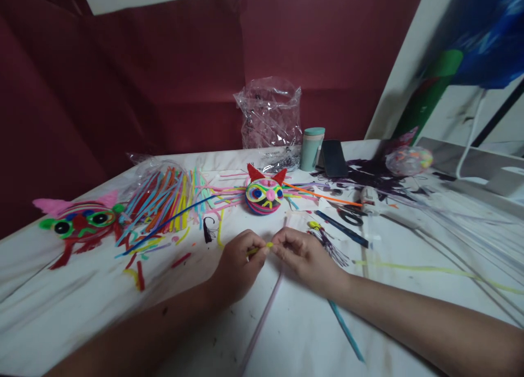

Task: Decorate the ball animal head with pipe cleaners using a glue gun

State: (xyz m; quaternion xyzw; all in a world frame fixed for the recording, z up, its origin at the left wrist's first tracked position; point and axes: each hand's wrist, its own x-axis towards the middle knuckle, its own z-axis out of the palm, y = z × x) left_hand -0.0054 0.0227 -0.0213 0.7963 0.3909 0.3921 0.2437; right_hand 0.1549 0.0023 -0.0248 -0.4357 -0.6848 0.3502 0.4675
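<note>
Over the middle of the table, my left hand (242,259) pinches a short yellow pipe cleaner (252,251) between thumb and fingers. My right hand (303,252) meets it there, its fingertips closed on the curled yellow end. Just beyond both hands sits a round cat face (264,196) made of coloured pipe cleaners, with red pointed ears, blue eyes and a pink nose. Beneath the hands a pale purple strip (262,328) runs toward me. A blue pipe cleaner (346,330) lies below my right forearm.
A second pipe-cleaner figure (84,224) with pink ears stands left, near a heap of coloured pipe cleaners (158,197). Scissors (351,216), a dark blue strip (341,228) and a glue gun (369,201) lie right. Behind are a green cup (312,150), a phone (334,159) and a plastic bag (270,118).
</note>
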